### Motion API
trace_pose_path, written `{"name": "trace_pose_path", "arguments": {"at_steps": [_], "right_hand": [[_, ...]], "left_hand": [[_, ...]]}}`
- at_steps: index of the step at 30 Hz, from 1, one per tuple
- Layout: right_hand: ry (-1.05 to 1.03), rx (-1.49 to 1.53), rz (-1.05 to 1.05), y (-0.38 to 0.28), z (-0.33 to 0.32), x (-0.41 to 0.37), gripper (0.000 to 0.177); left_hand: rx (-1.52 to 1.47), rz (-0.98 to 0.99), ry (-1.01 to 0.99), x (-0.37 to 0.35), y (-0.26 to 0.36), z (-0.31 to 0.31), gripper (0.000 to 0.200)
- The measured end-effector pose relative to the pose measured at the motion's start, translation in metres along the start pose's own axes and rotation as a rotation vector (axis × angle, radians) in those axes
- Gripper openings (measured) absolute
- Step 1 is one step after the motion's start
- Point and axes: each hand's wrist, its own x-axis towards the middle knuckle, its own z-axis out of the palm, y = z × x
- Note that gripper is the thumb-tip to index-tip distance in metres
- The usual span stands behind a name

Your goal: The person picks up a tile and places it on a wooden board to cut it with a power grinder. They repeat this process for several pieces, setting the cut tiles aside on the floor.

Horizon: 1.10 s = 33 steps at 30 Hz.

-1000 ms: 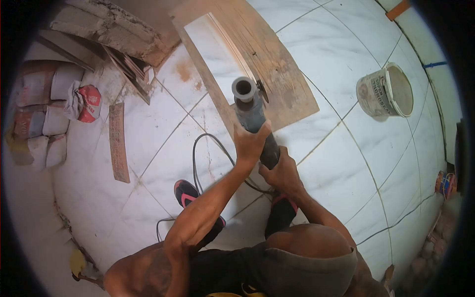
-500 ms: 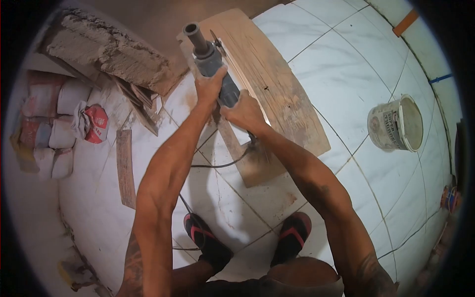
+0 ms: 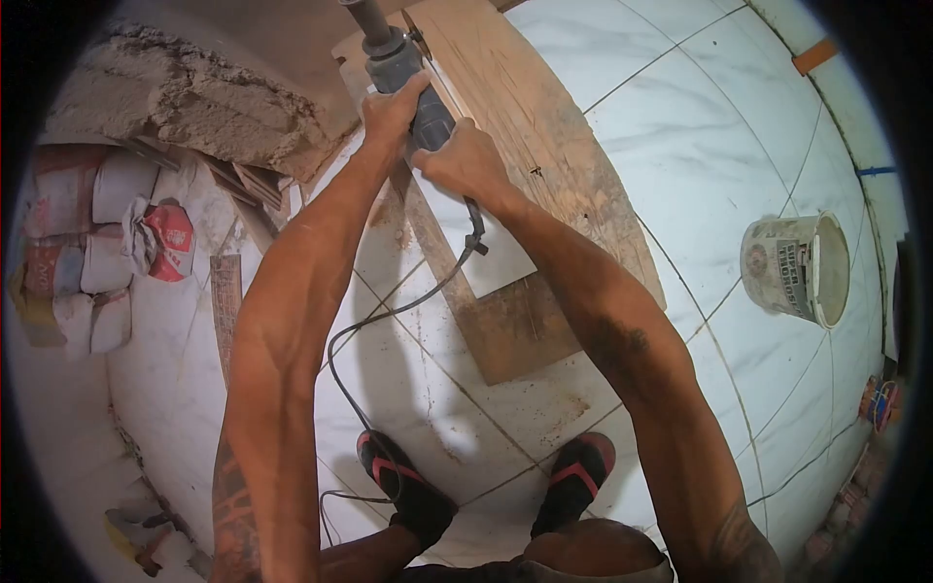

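Over the flat brown wooden board point(image 3: 569, 170), the left hand point(image 3: 392, 109) and right hand point(image 3: 466, 163) clasp a dark-grey cylindrical power tool point(image 3: 395, 63), probably heavy and rigid, best held by its barrel point(image 3: 431, 122), off the thin dark disc point(image 3: 415, 33).

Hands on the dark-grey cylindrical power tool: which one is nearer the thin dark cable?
The right hand, with the thin dark cable emerging just behind it; the left hand grips the power tool farther up, toward its grey tubular end.
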Motion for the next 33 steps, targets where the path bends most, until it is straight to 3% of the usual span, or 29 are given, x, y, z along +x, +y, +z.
{"name": "trace_pose_path", "arguments": {"at_steps": [21,33], "right_hand": [[-0.041,-0.075,0.063,-0.004,0.004,0.019,0.073],[-0.133,-0.074,0.079,-0.005,0.003,0.020,0.071]], "left_hand": [[0.000,-0.025,-0.048,0.024,-0.005,-0.006,0.045],[0.087,-0.174,-0.114,0.031,-0.001,-0.010,0.058]]}}
